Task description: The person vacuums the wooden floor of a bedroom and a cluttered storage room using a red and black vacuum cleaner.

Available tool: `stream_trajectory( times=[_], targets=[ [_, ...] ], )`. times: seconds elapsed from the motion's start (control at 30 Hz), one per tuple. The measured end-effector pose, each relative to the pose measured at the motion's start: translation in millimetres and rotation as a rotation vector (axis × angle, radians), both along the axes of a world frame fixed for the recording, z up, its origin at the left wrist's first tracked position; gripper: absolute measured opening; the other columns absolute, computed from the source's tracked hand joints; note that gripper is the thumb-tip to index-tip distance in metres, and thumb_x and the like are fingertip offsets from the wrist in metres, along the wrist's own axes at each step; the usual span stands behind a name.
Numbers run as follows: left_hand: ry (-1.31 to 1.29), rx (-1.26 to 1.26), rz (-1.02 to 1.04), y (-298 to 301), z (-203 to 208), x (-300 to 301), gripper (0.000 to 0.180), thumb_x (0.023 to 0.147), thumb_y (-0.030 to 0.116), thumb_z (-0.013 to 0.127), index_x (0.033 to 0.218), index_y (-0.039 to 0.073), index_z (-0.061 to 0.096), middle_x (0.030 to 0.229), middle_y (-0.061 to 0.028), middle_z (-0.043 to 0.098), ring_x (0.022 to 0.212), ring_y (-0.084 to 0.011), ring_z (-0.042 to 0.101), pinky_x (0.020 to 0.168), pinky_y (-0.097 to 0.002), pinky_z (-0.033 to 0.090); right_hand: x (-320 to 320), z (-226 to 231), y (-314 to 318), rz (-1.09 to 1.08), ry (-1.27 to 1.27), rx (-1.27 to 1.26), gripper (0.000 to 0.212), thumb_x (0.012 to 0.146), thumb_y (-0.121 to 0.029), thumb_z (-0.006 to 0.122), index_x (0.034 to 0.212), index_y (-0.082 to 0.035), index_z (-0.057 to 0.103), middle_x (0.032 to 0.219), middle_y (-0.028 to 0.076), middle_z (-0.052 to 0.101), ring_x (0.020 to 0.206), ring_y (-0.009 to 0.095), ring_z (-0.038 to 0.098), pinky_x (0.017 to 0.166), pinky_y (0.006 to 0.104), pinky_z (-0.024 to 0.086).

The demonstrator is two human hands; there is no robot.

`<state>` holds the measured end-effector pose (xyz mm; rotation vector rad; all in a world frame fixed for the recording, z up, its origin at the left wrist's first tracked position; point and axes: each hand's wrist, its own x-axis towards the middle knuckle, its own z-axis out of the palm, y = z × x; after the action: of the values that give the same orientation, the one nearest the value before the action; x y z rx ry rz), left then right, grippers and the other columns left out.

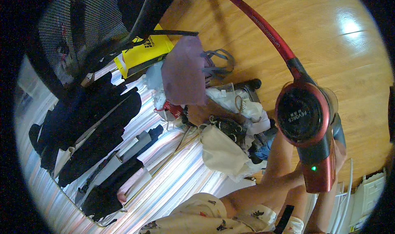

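Observation:
A cordless stick vacuum cleaner (302, 114), red and black with a round dark lid and a small green light, fills the right side of the view. Its red tube (263, 26) runs up and left over the wooden floor. My right hand (340, 154) is closed round the handle behind the vacuum's body, and its fingers show only in part. What appears to be my left forearm (263, 193) reaches from the printed cloth toward the vacuum's lower end. The body of the vacuum hides the left hand, so its fingers cannot be made out.
Left of the vacuum lies a pile with a purple bag (185, 73), a cream bag (224, 147) and clear plastic. A yellow bag (148, 53) sits behind it, by a black mesh chair (74, 36). Dark clothes (90, 127) line a striped cloth (181, 168). White drawers (370, 197) stand lower right.

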<state>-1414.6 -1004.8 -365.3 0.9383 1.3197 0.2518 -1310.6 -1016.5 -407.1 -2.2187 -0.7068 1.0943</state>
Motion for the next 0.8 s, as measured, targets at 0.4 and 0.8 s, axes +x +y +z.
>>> stream_trajectory(
  times=[0.4, 0.8],
  targets=[
    [-0.042, -0.034, -0.024, -34.9, 32.6, -4.2, 0.030, 0.076, 0.016, 0.054, 0.103, 0.003, 0.045, 0.101, -0.0076, 0.049, 0.094, -0.0190, 0.046, 0.081, -0.0292, 0.037, 80.7, 116.2, -16.4, 0.556, -0.217, 0.209, 0.029, 0.075, -0.016, 0.056, 0.101, -0.006, 0.057, 0.065, 0.008, 0.051, 0.066, 0.018, 0.045, 0.059, 0.0265, 0.038],
    [-0.005, -0.025, 0.015, 12.1, 15.8, -3.2, 0.031, 0.074, 0.015, 0.056, 0.101, 0.003, 0.046, 0.098, -0.0077, 0.050, 0.092, -0.0196, 0.047, 0.080, -0.0294, 0.038, 62.2, 112.7, 94.6, 0.875, -0.309, 0.262, 0.037, 0.064, -0.021, 0.052, 0.099, -0.009, 0.059, 0.061, 0.005, 0.047, 0.055, 0.020, 0.044, 0.057, 0.0322, 0.036]
  ],
)
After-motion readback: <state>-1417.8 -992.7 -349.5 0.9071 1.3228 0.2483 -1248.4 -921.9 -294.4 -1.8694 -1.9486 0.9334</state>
